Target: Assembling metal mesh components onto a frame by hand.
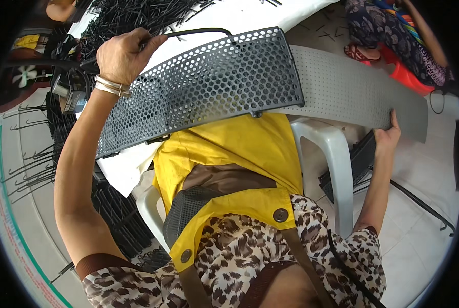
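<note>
My left hand [120, 55] is closed round a bent black rod [198, 32], which runs along the far edge of a black perforated panel [209, 77]. The panel has large round holes and a raised rim, and it lies tilted across my lap and the table edge. From behind its right end, a long grey sheet with small holes [347, 84] reaches out to the right. Near that sheet's right end my right hand [388, 134] grips its lower edge. Part of the right hand's fingers is hidden by the sheet. A yellow apron [234, 141] covers my lap beneath the panel.
A heap of thin black strips [137, 15] covers a white-topped table [296, 13] ahead. Right of my lap stands a white chair arm [332, 149], with dark panels [355, 164] on the floor beyond. Another person [388, 36] sits on a red stool [419, 84]. Black hooks [34, 159] line the left.
</note>
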`<state>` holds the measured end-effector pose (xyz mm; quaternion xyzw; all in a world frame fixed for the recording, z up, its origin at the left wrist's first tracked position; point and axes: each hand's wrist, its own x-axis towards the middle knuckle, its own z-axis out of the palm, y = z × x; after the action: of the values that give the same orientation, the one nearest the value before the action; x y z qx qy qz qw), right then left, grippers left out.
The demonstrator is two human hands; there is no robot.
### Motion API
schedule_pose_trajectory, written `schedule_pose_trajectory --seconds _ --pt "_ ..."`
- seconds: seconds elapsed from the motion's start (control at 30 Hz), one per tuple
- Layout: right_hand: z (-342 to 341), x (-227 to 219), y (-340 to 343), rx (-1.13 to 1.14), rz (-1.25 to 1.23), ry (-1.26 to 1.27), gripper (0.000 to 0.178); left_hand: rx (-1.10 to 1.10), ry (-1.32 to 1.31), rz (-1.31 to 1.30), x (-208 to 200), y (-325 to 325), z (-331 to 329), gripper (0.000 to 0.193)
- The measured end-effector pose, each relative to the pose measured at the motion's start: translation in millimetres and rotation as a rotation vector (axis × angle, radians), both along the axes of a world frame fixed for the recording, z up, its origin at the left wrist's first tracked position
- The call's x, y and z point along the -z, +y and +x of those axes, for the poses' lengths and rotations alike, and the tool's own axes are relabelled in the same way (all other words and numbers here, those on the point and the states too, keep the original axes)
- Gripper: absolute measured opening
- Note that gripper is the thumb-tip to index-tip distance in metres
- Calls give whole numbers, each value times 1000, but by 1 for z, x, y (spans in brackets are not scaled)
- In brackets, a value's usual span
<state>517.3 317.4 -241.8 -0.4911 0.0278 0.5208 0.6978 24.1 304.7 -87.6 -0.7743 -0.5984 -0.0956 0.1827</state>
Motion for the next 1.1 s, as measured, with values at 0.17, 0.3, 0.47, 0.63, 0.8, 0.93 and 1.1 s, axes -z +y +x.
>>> schedule_pose_trajectory --seconds 0.17,0.3,0.47,0.63,0.8,0.93,1.1 --pt "-8 -5 8 -41 -19 73 24 9 -1 -18 -2 -3 2 33" --pt "-8 -4 12 -89 -2 109 25 -12 3 -32 -1 -5 0 33" --pt "-5 7 24 -123 34 100 25 12 30 -7 -1 0 -3 33" --pt "1 9 9 -264 38 -354 29 -88 16 -129 -12 5 21 25" --pt "-11 -4 8 -195 24 179 25 112 -34 -42 -20 -4 18 24" --pt "-5 1 -2 -232 119 306 24 106 -76 -81 -22 -8 23 23" --pt "-18 4 -7 -261 129 308 23 112 -70 -92 -21 -9 25 22"
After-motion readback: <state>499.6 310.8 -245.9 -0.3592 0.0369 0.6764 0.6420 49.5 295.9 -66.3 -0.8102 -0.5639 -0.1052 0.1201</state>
